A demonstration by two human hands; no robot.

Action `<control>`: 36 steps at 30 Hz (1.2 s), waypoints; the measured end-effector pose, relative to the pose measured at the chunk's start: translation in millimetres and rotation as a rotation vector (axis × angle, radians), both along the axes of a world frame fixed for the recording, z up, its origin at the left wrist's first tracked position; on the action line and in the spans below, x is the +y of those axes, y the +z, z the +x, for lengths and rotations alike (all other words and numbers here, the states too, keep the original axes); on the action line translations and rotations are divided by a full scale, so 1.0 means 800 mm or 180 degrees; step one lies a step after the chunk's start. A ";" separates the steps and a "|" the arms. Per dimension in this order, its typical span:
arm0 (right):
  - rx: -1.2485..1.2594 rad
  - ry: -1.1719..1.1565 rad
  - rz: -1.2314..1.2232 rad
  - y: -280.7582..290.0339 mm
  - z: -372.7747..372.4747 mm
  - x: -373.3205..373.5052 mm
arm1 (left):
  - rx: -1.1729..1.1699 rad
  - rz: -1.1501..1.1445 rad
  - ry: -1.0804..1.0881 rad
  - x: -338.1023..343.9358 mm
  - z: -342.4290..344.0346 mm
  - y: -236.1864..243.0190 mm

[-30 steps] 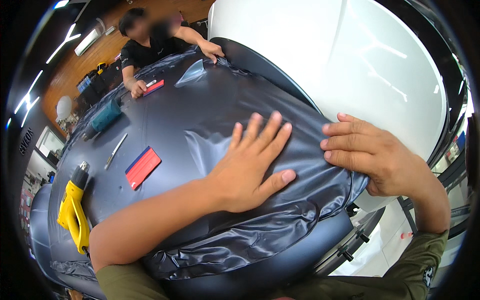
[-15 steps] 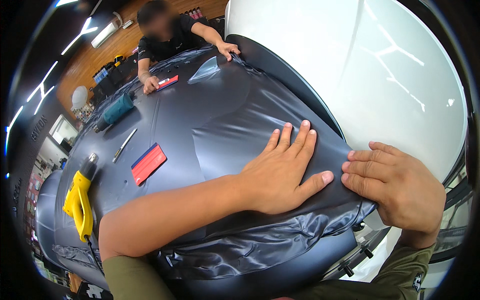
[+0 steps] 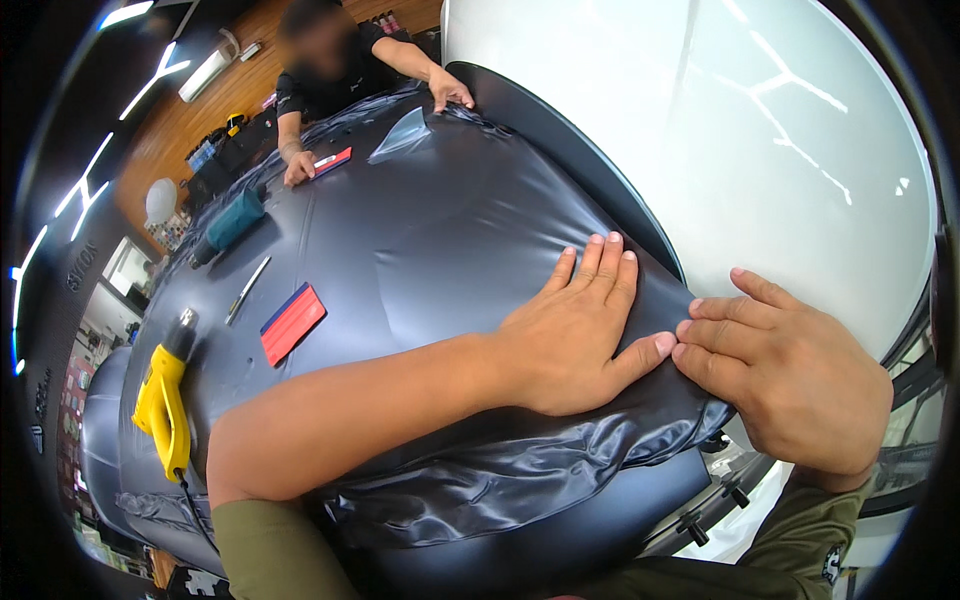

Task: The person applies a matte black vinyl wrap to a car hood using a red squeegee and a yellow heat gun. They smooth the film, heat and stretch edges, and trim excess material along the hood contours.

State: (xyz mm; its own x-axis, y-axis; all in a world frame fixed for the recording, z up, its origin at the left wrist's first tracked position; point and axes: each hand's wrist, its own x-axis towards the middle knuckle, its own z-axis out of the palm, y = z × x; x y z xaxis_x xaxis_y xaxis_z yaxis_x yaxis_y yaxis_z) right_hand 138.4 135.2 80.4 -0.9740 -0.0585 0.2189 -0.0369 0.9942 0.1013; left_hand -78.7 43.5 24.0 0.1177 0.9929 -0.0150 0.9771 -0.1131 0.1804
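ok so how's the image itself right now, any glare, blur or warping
Head view: branching light reflections glare on the white panel, with a paler sheen on the dark film; head view: straight edges bend toward the black rim; head view: the co-worker's head is blurred, while the nearer red card looks fairly sharp.

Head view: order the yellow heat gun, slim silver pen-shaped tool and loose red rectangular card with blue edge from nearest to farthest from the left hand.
1. Red rectangular card, left of the left hand.
2. Silver pen-shaped tool, left of the card.
3. Yellow heat gun, leftmost of the three.
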 end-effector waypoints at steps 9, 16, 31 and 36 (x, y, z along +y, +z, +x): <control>-0.0390 -0.0008 0.0047 -0.003 0.000 0.000 | 0.0147 -0.0095 -0.0053 0.009 0.006 -0.009; -0.0861 -0.0020 0.0180 -0.001 -0.001 0.000 | 0.0307 0.0132 -0.0129 0.010 0.008 -0.022; -0.1042 0.0463 -0.0366 0.017 -0.001 0.004 | 0.0419 0.0075 -0.0028 0.010 0.011 -0.028; 0.0150 0.0545 -0.0793 0.076 -0.068 -0.031 | 0.0162 0.0126 0.0140 0.005 0.015 -0.033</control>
State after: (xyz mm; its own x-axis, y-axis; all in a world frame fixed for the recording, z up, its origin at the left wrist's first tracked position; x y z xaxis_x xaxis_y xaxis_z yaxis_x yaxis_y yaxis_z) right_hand 83.9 110.8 141.3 -0.9430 -0.1599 0.2917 -0.2072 0.9683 -0.1392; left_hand -66.6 47.6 -2.7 0.0739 0.9971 0.0195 0.9891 -0.0758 0.1265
